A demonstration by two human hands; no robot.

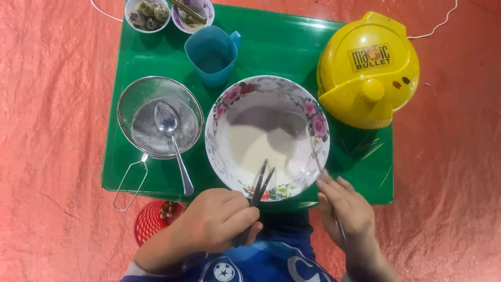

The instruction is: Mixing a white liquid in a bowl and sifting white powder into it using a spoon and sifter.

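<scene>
A white bowl with a pink flower rim holds pale batter on a green tray. My left hand grips a pair of dark chopsticks whose tips rest over the bowl's near rim. My right hand holds the handle of a metal spoon whose head dips into the batter at the bowl's right side.
A metal sieve with a spoon in it lies on the tray's left. A blue cup, a bowl of speckled eggs and another small bowl stand behind. A yellow round appliance sits right. A red basket lies near left.
</scene>
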